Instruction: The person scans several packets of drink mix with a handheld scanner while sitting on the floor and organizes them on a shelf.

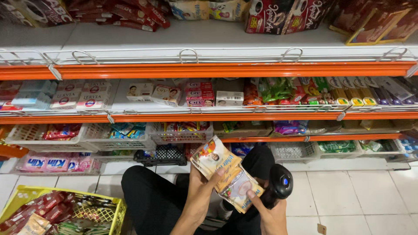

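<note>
Tiers of white store shelving (209, 39) with orange price rails fill the frame, stocked with boxed soaps, snack packets and white wire baskets (117, 139) of small goods, above a white tiled floor (357, 191) where a person in dark trousers crouches. At lower left stands a yellow plastic basket (116, 214), loaded with red and green sachet strips. In the foreground, over the person's lap, the left hand (201, 196) is closed around a strip of cream-and-orange sachets (226, 176), thumb on the front and fingers behind, holding it near the middle where two packets join. The right hand (272, 213) is wrapped around the grip of a black handheld scanner (281, 180), its blue light lit, while the thumb reaches across to touch the lower sachet's edge. The strip looks light, thin and floppy, its glossy film probably slick; it would likely bend at the seams, so a pinch at a sealed seam or edge seems the surest hold, rather than on the filled pouch faces.
</note>
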